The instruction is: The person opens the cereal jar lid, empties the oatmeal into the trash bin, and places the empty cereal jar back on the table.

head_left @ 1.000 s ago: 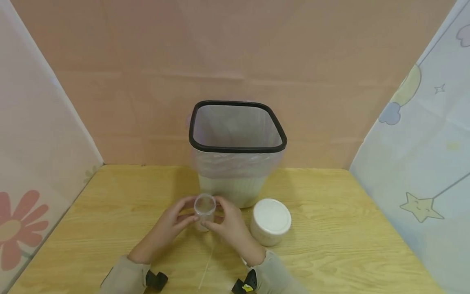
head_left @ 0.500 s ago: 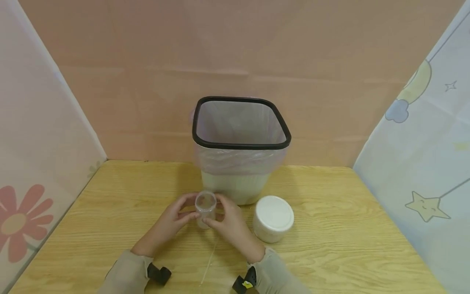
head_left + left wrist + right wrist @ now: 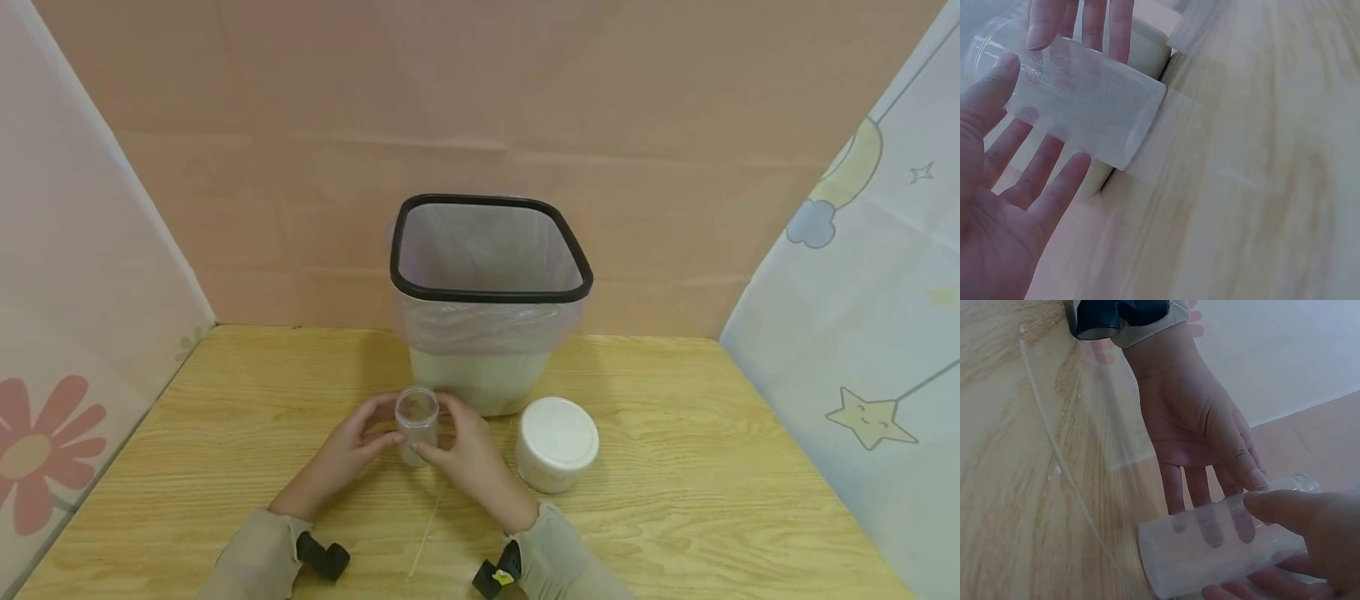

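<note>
A clear plastic jar stands upright in front of the bin, held between both hands. My left hand grips its left side, thumb in front and fingers behind. From the other side my right hand pinches it, the thumb across the front near the upper part. Through the jar wall in the right wrist view, the left fingertips show. In the left wrist view the jar looks clouded toward its base, and I cannot tell whether anything is inside. A thin pale strand lies on the table nearer me.
Behind the hands stands a white bin with a black rim and a translucent liner. A round white lidded tub sits just right of the right hand. The wooden table is bounded by fabric walls at the back and sides.
The head view has shifted slightly, moving the whole scene a little up in the picture. Both hands keep their hold on the jar with almost no movement.
</note>
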`<state>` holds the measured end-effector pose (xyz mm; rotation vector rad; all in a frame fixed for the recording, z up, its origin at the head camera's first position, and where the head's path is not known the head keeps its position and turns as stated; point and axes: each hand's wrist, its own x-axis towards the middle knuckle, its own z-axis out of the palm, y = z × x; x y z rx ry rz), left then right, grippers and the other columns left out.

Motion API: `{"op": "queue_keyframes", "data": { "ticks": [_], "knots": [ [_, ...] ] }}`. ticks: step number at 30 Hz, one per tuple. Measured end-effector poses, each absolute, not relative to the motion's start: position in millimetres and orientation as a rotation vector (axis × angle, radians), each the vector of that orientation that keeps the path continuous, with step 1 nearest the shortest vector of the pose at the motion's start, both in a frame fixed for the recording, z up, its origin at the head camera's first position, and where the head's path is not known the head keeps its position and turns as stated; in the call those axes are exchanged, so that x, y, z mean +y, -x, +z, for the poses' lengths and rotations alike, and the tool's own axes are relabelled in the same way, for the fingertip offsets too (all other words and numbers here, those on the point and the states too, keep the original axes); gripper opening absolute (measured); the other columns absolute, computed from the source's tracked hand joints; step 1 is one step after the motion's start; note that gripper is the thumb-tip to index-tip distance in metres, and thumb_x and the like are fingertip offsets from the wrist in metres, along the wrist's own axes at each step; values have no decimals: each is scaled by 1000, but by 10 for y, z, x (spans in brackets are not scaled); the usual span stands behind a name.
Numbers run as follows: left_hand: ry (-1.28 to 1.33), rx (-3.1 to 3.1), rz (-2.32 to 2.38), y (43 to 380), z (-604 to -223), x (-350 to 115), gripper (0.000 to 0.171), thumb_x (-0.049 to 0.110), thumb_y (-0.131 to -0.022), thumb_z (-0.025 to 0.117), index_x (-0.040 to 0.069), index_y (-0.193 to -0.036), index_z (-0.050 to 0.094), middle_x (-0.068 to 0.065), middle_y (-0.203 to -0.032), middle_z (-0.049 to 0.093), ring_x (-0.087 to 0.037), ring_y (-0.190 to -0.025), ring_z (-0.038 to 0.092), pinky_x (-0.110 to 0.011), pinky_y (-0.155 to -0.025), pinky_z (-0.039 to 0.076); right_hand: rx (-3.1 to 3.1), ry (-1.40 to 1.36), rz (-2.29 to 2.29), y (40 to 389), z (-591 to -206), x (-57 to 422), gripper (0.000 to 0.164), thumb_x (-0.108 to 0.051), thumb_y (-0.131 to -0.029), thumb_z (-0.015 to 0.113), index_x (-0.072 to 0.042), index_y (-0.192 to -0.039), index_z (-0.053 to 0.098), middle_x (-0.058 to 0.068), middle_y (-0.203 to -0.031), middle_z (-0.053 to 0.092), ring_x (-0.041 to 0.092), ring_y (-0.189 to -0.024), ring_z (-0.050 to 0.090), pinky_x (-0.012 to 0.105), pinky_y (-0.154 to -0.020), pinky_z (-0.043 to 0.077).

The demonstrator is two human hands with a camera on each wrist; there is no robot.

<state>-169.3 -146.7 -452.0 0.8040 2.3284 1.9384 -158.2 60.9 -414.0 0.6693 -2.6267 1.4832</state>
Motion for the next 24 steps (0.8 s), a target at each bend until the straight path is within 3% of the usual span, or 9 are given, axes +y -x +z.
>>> {"op": "queue_keyframes", "data": {
  "ticks": [7, 15, 21, 24],
  "knots": [
    [-833, 2343, 1917, 1671, -4467, -1469, 56, 4, -89, 62, 10, -139, 37, -11, -138, 42, -32, -122, 45, -41, -93, 48, -2642, -684, 1567, 1577, -4076, 633, 61, -16, -81, 76, -4, -132, 45, 12, -121, 54, 28, -108, 55, 34, -78, 56],
    [-926, 2450, 1890, 1659, -4318, -1441, 51, 7, -92, 60, 10, -138, 38, -8, -137, 45, -24, -122, 47, -46, -93, 47, -2727, -660, 1571, 1548, -3785, 830, 61, -15, -86, 70, 1, -136, 39, 19, -126, 51, 35, -110, 55, 39, -81, 54],
    [-1005, 2753, 1781, 1598, -4177, -1376, 45, 3, -90, 61, 10, -132, 46, -8, -129, 50, -22, -116, 49, -41, -93, 47, -2798, -700, 1493, 1495, -3493, 1073, 56, -24, -88, 68, -4, -135, 44, 16, -128, 51, 34, -112, 53, 44, -88, 50],
    [-1068, 2981, 1691, 1553, -4053, -1330, 40, 4, -89, 63, 9, -127, 51, -6, -124, 53, -21, -112, 50, -32, -94, 46, -2816, -719, 1448, 1473, -3352, 1204, 56, -29, -88, 67, -8, -136, 46, 11, -131, 50, 30, -113, 52, 43, -89, 50]
  ]
}}
